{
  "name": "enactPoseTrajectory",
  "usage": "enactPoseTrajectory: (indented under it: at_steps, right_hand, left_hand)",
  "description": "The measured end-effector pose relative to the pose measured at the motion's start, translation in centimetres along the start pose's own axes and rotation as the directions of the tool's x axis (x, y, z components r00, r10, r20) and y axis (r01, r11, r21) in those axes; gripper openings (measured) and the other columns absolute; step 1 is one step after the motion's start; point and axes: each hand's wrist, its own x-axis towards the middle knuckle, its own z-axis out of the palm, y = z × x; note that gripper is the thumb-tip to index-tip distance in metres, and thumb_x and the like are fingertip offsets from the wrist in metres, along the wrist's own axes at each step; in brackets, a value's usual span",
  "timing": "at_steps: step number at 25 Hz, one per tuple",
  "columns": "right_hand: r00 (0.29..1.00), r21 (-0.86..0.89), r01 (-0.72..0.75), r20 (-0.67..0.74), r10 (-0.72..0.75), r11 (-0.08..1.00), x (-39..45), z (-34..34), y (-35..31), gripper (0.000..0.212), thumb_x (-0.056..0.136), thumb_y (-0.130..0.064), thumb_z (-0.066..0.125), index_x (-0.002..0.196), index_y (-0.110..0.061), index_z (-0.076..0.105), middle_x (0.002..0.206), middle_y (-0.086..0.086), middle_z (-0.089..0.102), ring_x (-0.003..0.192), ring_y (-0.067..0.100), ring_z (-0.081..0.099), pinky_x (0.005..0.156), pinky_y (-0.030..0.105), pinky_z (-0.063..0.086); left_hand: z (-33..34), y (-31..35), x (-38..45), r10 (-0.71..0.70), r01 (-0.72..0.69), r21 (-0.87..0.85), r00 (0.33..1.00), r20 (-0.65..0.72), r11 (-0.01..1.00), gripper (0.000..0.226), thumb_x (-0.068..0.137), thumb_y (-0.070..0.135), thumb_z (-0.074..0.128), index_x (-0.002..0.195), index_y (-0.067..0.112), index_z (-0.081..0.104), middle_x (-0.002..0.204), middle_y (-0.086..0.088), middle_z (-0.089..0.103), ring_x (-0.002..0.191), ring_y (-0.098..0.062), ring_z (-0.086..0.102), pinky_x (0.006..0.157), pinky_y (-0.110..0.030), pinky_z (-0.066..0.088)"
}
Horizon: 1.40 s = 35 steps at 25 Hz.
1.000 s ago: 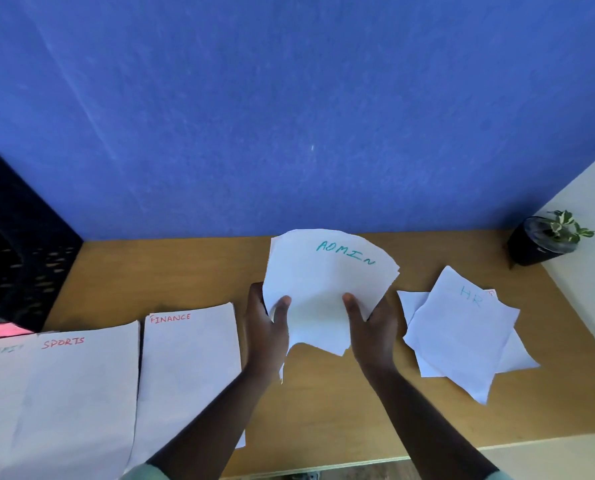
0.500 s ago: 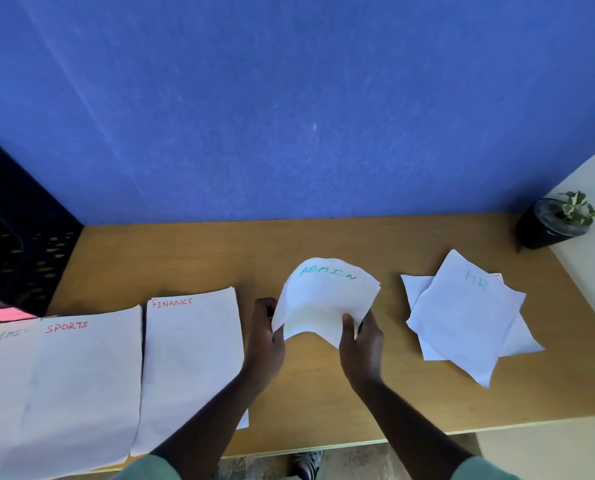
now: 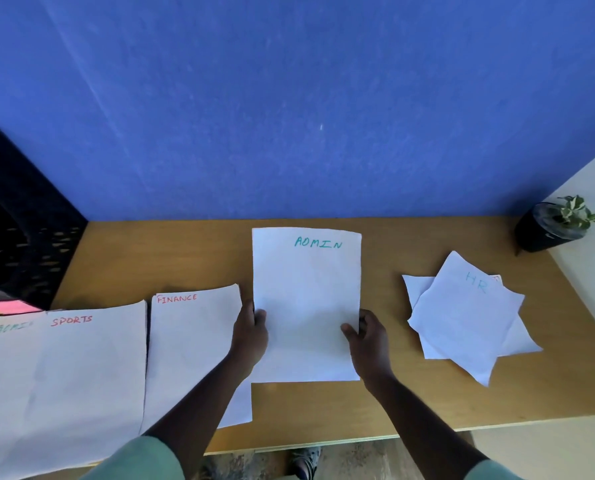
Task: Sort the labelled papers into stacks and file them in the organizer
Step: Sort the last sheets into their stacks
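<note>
A squared stack of white papers marked ADMIN [image 3: 306,292] lies flat at the middle of the wooden desk [image 3: 375,403]. My left hand [image 3: 251,332] grips its left edge and my right hand [image 3: 367,336] grips its right edge. Left of it lies the FINANCE stack [image 3: 192,344], then a SPORTS stack [image 3: 81,375] with another green-lettered sheet [image 3: 2,375] at the far left. A loose, fanned pile marked HR [image 3: 465,317] sits to the right. The black mesh organizer [image 3: 19,220] stands at the back left.
A small potted plant in a black pot [image 3: 548,226] stands at the desk's back right corner by a white wall. Pink and yellow sheets [image 3: 2,308] poke out at the organizer's base. A blue wall backs the desk. A shoe shows below the front edge.
The ADMIN papers were held up and bent between both hands; now they lie flat and squared on the desk, with my hands spread apart to the stack's two side edges.
</note>
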Motion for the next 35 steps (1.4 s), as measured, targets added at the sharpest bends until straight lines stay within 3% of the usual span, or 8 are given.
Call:
enactPoseTrajectory:
  at_steps: [3, 9, 12, 16, 20, 23, 30, 35]
  right_hand:
    - [0.998, -0.019, -0.002, 0.063, 0.003, 1.000, -1.0, 1.3, -0.6, 0.018, 0.095, -0.010, 0.066, 0.108, -0.022, 0.062, 0.096, -0.011, 0.072, 0.081, -0.002, 0.067, 0.060, 0.008, 0.047]
    - [0.999, -0.044, -0.005, 0.041, 0.007, 0.999, -2.7, 5.6, -2.8, 0.011, 0.098, -0.017, 0.062, 0.088, -0.022, 0.063, 0.070, -0.004, 0.064, 0.059, 0.001, 0.055, 0.052, 0.013, 0.040]
    - [0.991, 0.004, -0.024, 0.135, 0.023, 1.000, -4.0, 8.8, -4.5, 0.012, 0.097, -0.014, 0.062, 0.099, -0.024, 0.067, 0.080, -0.006, 0.074, 0.067, 0.009, 0.067, 0.057, 0.023, 0.052]
    - [0.959, 0.054, -0.059, 0.279, 0.042, 0.997, -6.4, 14.0, -6.8, 0.022, 0.094, -0.007, 0.065, 0.105, -0.027, 0.066, 0.090, -0.009, 0.079, 0.080, 0.010, 0.075, 0.067, 0.031, 0.060]
    - [0.921, 0.040, -0.112, 0.379, 0.089, 0.993, -9.0, 20.6, -9.2, 0.010, 0.094, -0.013, 0.066, 0.101, -0.018, 0.072, 0.087, -0.005, 0.079, 0.076, 0.017, 0.071, 0.069, 0.031, 0.053]
    - [0.889, -0.058, -0.135, 0.433, 0.147, 0.989, -10.8, 25.3, -10.8, 0.018, 0.092, -0.015, 0.065, 0.075, -0.015, 0.067, 0.060, -0.010, 0.061, 0.061, 0.020, 0.050, 0.059, 0.030, 0.039]
    - [0.772, -0.136, -0.220, 0.581, 0.258, 0.966, -16.4, 37.1, -12.8, 0.007, 0.093, -0.018, 0.071, 0.096, -0.012, 0.071, 0.102, 0.013, 0.075, 0.098, 0.035, 0.070, 0.085, 0.050, 0.061]
    - [0.733, -0.262, -0.156, 0.616, 0.290, 0.952, -19.2, 44.0, -13.3, 0.022, 0.091, -0.014, 0.064, 0.090, 0.007, 0.070, 0.093, 0.023, 0.074, 0.086, 0.037, 0.073, 0.077, 0.048, 0.064]
  left_hand:
    - [-0.8, -1.0, -0.4, -0.059, 0.060, 0.053, 0.998, -0.024, 0.997, 0.013, 0.102, 0.016, 0.033, 0.101, 0.015, 0.046, 0.087, 0.001, 0.055, 0.084, -0.022, 0.054, 0.057, -0.025, 0.038]
    - [-5.9, -2.9, -1.3, -0.036, 0.040, 0.056, 0.997, -0.062, 0.998, 0.029, 0.099, 0.006, 0.033, 0.122, 0.016, 0.047, 0.108, 0.005, 0.053, 0.095, -0.018, 0.050, 0.075, -0.026, 0.041]
    - [-10.3, -4.0, -1.6, -0.054, 0.057, 0.027, 0.993, -0.101, 0.998, 0.032, 0.096, 0.003, 0.037, 0.121, 0.017, 0.050, 0.111, 0.002, 0.057, 0.097, -0.018, 0.053, 0.071, -0.022, 0.044]
    - [-16.9, -6.7, -2.2, -0.092, 0.093, -0.001, 0.981, -0.169, 0.996, 0.041, 0.088, -0.001, 0.038, 0.119, 0.016, 0.056, 0.113, -0.001, 0.062, 0.104, -0.025, 0.058, 0.090, -0.035, 0.050]
    - [-23.8, -10.7, -2.6, -0.154, 0.163, 0.016, 0.958, -0.241, 0.986, 0.039, 0.086, -0.002, 0.037, 0.115, 0.014, 0.057, 0.112, -0.006, 0.063, 0.104, -0.025, 0.056, 0.092, -0.033, 0.045]
    - [-27.8, -13.5, -2.4, -0.205, 0.225, 0.024, 0.922, -0.327, 0.974, 0.024, 0.095, 0.007, 0.039, 0.110, 0.009, 0.057, 0.111, -0.013, 0.063, 0.105, -0.033, 0.058, 0.092, -0.038, 0.046]
    - [-39.0, -20.7, -1.5, -0.222, 0.326, 0.136, 0.842, -0.491, 0.936, 0.018, 0.098, 0.011, 0.039, 0.092, 0.004, 0.055, 0.097, -0.023, 0.065, 0.094, -0.041, 0.060, 0.079, -0.041, 0.048]
    - [-45.5, -24.8, -0.4, -0.254, 0.422, 0.197, 0.792, -0.556, 0.885, 0.021, 0.092, 0.004, 0.044, 0.090, 0.002, 0.065, 0.095, -0.022, 0.068, 0.093, -0.039, 0.061, 0.074, -0.034, 0.043]
